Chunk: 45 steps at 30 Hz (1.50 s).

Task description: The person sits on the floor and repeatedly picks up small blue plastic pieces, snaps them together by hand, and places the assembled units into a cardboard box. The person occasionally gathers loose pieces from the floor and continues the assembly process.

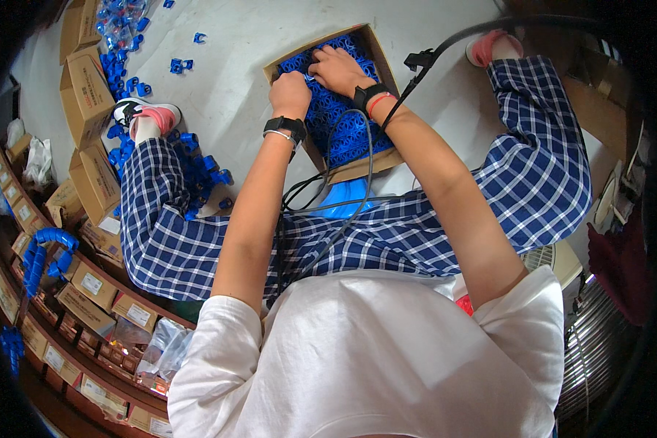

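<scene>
In front of me an uncovered cardboard box (383, 58) is filled with small blue ring-shaped plastic pieces (336, 131). My left hand (290, 95) is at the box's left side, its fingers curled closed toward the pieces. Whatever it may hold is hidden. Over the pieces in the upper part of the box lies my right hand (337, 70), fingers bent and slightly apart, touching the blue layer. No piece shows clearly in its grasp. Both wrists wear black bands, and black cables (369, 157) loop over the near end of the box.
Loose blue fittings (204, 168) lie on the floor by my left foot, with more in a heap (120, 29) farther off. Cardboard boxes (85, 95) stand along the left. Shelves of small cartons (95, 281) curve at lower left. A blue plastic item (343, 198) lies beneath the box.
</scene>
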{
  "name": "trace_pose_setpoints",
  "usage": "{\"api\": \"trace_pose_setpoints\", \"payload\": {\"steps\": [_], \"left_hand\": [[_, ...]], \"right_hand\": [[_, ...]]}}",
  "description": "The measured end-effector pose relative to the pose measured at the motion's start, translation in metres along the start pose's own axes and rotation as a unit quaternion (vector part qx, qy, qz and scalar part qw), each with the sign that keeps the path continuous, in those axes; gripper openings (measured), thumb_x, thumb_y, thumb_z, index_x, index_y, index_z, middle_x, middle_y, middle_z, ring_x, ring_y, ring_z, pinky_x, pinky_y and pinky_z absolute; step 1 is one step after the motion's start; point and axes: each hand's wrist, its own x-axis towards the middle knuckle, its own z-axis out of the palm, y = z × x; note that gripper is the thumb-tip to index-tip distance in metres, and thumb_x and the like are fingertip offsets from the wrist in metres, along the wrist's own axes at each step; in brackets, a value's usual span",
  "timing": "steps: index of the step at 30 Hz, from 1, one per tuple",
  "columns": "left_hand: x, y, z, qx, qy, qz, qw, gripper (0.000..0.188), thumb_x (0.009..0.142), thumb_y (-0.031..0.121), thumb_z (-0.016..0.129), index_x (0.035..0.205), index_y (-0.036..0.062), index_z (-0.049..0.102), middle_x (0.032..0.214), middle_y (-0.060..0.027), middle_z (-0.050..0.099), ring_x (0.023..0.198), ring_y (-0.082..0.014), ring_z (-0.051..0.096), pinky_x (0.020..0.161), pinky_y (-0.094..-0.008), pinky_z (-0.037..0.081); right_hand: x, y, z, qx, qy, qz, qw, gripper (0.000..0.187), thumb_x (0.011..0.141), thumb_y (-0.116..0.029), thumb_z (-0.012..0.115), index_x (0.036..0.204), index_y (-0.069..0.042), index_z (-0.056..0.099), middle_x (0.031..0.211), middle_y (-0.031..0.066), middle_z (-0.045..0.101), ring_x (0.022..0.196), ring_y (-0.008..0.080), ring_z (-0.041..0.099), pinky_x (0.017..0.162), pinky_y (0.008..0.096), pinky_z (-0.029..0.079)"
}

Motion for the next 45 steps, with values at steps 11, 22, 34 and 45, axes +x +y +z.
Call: {"api": "trace_pose_setpoints", "payload": {"steps": [11,22,34,45], "left_hand": [[-0.004,0.0,-0.002,-0.007,0.009,0.0,1.0,0.013,0.081,0.01,0.059,0.083,0.0055,0.071,0.087,-0.0183,0.069,0.083,-0.0348,0.068,0.073,-0.0434,0.056],[-0.011,0.005,-0.005,-0.024,0.048,0.011,0.998,0.025,0.082,0.008,0.056,0.104,0.0128,0.066,0.084,-0.0163,0.069,0.08,-0.0341,0.068,0.068,-0.0438,0.056],[-0.01,0.007,-0.002,-0.046,0.022,0.018,0.999,0.032,0.082,0.009,0.054,0.107,0.0207,0.07,0.089,-0.0156,0.07,0.083,-0.033,0.068,0.073,-0.0428,0.055],[0.001,0.008,0.007,-0.064,0.02,0.018,0.998,0.021,0.085,0.018,0.056,0.1,0.0183,0.071,0.088,-0.0156,0.069,0.083,-0.0333,0.067,0.073,-0.0441,0.054]], "right_hand": [[0.001,0.005,-0.006,0.08,0.018,0.015,0.997,0.017,0.078,-0.018,0.061,0.091,-0.014,0.071,0.096,0.0078,0.062,0.1,0.0277,0.054,0.084,0.0413,0.045],[-0.01,0.016,-0.014,-0.001,-0.008,0.049,0.999,0.018,0.079,-0.017,0.061,0.094,-0.014,0.069,0.095,0.0076,0.062,0.099,0.0269,0.055,0.086,0.039,0.045],[-0.009,0.019,-0.009,-0.003,-0.02,0.02,1.0,0.018,0.081,-0.017,0.059,0.093,-0.015,0.072,0.093,0.0062,0.063,0.098,0.0263,0.055,0.087,0.0387,0.046],[-0.008,0.021,-0.008,0.004,-0.015,0.017,1.0,0.016,0.081,-0.018,0.061,0.092,-0.014,0.073,0.091,0.0066,0.064,0.096,0.0272,0.057,0.086,0.039,0.047]]}}
